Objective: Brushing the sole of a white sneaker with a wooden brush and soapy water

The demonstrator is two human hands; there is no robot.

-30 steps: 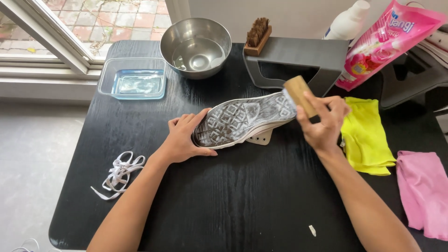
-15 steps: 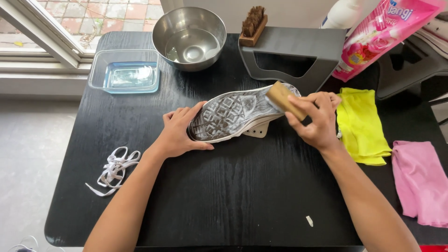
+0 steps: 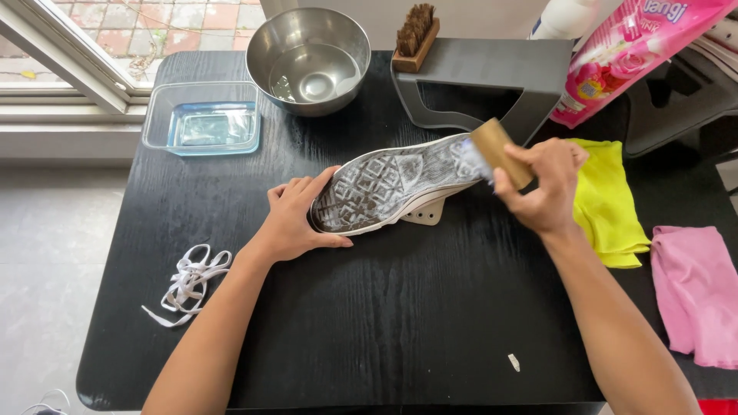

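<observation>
1. Shoe: a white shoe lying on its side near the middle of the black counter, patterned sole turned up toward the camera, heel to the person's left, toe to the right.
2. Left hand: grip pressed around the heel end of the shoe, thumb below the sole edge, fingers curled over the top.
3. Right hand: grip pinching a wooden brush, whose bristle side meets the sole at the toe end.
4. Laces: a loose white bundle on the counter's left part, well apart from the shoe.
5. Steel bowl: at the far edge, a little water in its bottom.
6. Glass dish: just left of the bowl, holding clear liquid.
7. Second brush: bristles up, resting on a grey stand beyond the shoe.
8. Yellow cloth: at the counter's right edge, partly behind the right hand.
9. Pink cloth: further right.
10. Pink pouch: leaning at the far right, beside a white bottle.
</observation>
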